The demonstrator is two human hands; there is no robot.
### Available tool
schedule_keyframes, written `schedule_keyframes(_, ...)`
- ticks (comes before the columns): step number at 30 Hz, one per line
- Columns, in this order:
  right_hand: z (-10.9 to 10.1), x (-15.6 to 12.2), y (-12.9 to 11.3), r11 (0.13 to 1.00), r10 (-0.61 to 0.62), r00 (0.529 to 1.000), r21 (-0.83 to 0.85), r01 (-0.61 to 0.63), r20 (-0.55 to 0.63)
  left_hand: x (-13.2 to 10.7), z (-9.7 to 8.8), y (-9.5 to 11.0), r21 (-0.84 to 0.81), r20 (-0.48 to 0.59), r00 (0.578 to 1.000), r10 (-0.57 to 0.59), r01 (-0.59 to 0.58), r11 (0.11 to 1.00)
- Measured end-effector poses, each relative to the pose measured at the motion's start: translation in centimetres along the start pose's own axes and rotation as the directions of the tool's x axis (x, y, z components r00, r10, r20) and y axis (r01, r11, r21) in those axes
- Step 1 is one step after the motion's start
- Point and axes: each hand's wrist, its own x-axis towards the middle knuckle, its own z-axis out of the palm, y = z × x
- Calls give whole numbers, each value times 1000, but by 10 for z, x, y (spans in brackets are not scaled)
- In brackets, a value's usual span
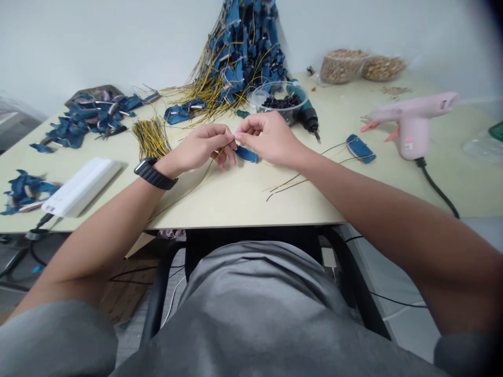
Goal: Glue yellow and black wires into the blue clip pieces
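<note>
In front of me both hands meet at their fingertips. My left hand (pixel 208 145), with a dark watch on its wrist, pinches thin wire (pixel 202 179) that trails down toward the table's front edge. My right hand (pixel 271 139) is closed in a pinch against the left fingertips; what lies between its fingers is too small to make out. Just under the fingers shows a small blue fabric piece (pixel 247 154), partly hidden by them. Another blue piece (pixel 360 148) lies to the right, with black and yellow wires (pixel 288 183) running from it under my right forearm.
A pink glue gun (pixel 414 123) stands at right, its cable over the edge. Behind my hands are a bowl of black bits (pixel 281 99), a drill (pixel 308 116) and a tall blue heap (pixel 251 47). Left lie yellow wires (pixel 151 137), blue scraps (pixel 92 118) and a white box (pixel 82 186).
</note>
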Motion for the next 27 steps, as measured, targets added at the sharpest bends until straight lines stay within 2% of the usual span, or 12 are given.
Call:
schedule_keyframes(5,0,4,11,997,-74,997,-17,74,-8,-1,-8,-2,246,-58,996,65,-48,968)
schedule_keyframes(10,-5,2,8,998,-57,998,-36,56,-16,-5,-14,0,362,-4,999,43,-38,931)
schedule_keyframes(13,-12,5,7,997,-70,994,-45,67,-80,-8,-20,6,443,31,999,-24,8,897)
schedule_keyframes(17,-24,10,9,996,-55,987,-78,44,-150,-11,-37,17,602,68,992,-106,44,798)
schedule_keyframes(22,-26,9,11,995,-21,994,-101,10,-104,-12,-61,29,708,217,948,-233,11,706)
schedule_keyframes(27,-17,6,11,996,7,998,-83,-12,-58,-14,-72,34,773,241,904,-353,41,633)
